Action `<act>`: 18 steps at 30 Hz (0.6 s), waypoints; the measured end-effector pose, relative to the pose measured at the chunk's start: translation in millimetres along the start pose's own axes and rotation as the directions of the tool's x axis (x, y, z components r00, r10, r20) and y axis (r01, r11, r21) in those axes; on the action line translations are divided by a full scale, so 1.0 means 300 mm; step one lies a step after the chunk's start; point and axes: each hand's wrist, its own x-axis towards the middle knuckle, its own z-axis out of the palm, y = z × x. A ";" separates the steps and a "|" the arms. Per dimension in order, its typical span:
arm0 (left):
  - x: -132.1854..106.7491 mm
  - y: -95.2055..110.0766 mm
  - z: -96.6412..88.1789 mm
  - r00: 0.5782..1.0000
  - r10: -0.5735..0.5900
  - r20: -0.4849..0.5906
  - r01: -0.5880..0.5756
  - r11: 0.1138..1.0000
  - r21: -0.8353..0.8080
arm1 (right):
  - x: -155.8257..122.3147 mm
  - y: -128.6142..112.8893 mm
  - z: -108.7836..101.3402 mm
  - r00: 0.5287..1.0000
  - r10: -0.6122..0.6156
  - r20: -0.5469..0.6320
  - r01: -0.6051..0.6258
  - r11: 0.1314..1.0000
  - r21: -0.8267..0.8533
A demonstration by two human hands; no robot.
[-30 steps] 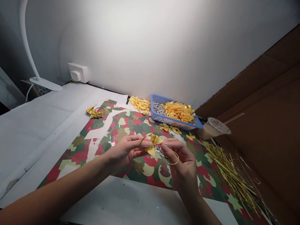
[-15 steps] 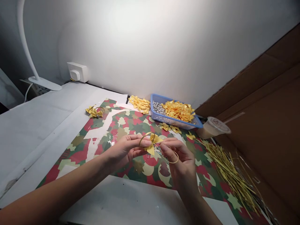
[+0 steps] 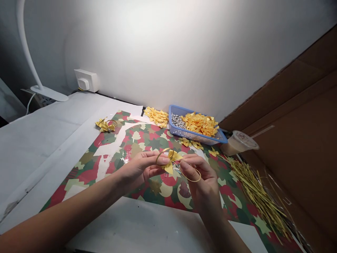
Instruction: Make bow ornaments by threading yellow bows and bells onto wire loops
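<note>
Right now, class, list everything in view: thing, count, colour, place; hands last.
sheet: one, red-green-cream, centre
bow: one, yellow on gold loop, above sheet
finished bows: few, yellow, sheet's far-left edge
basket: one, blue, by wall, holding bows and silver bits
bow pile: one, yellow, left of basket
cup: one, beige, right of basket
ties: one bundle, gold, sheet's right
lamp: one, white, far left
socket: one, white, wall
cardboard: one, brown, right
left hand: one, pinching bow
right hand: one, pinching bow's loop

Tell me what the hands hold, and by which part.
A yellow ribbon bow: left hand pinches its centre, right hand pinches the gold tie looping from it.
</note>
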 end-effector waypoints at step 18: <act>-0.001 -0.001 0.001 1.000 0.004 0.013 -0.004 1.000 -0.002 | 0.004 -0.014 0.014 0.994 0.109 -0.019 -0.109 0.994 0.030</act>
